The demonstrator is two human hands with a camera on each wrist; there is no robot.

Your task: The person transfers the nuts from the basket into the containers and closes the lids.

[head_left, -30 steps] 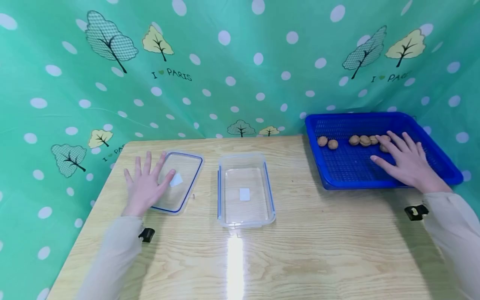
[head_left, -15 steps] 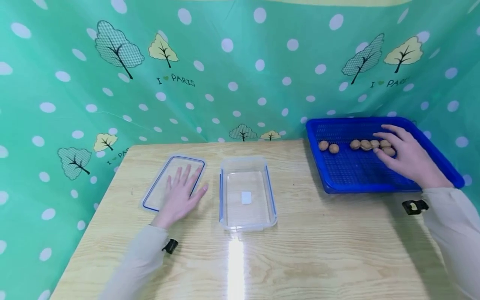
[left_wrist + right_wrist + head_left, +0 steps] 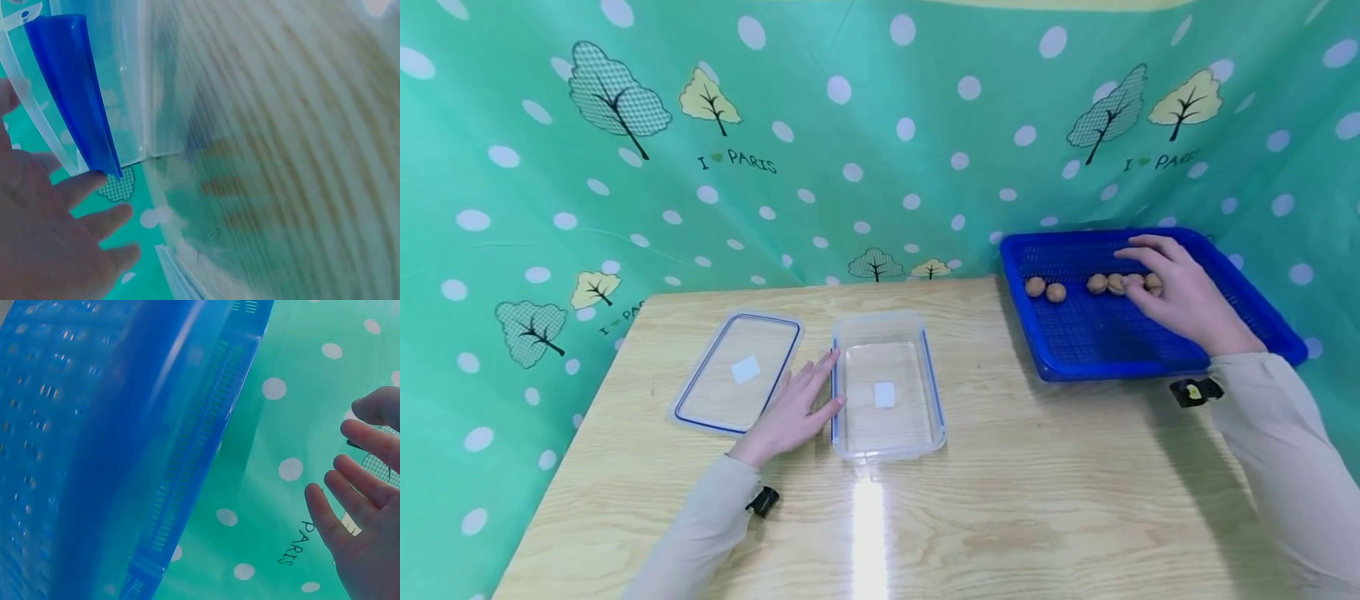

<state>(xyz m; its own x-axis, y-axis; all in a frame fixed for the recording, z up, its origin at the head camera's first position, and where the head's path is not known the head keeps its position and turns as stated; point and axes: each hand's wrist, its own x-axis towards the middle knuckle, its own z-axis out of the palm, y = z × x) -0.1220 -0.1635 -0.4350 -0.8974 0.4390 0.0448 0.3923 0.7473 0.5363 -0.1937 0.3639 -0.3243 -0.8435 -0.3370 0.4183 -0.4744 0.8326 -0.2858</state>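
In the head view, my left hand point(image 3: 792, 414) is beside the left wall of a clear plastic food container point(image 3: 891, 425), fingertips right at its rim. The left wrist view has those fingers extended alongside the container's blue clip point(image 3: 75, 94). A flat clear lid point(image 3: 715, 392) with a blue seal lies to the left, its near edge partly behind the hand. My right hand point(image 3: 1183, 292) hovers over a blue plastic basket point(image 3: 1045, 350), fingers slightly bent above a row of walnuts point(image 3: 1097, 284); some walnuts are hidden behind it. Nothing shows between its fingers point(image 3: 337, 512) in the right wrist view.
Two more walnuts point(image 3: 1056, 292) lie apart at the basket's left end. The pale wooden table point(image 3: 1000, 500) meets a green dotted cloth point(image 3: 820, 100) at its back and left side. A bright light reflection runs down the table's front.
My left hand has moved right from over the lid to the container's left side. My right hand's spread fingers have drawn closer together and bent above the walnuts.
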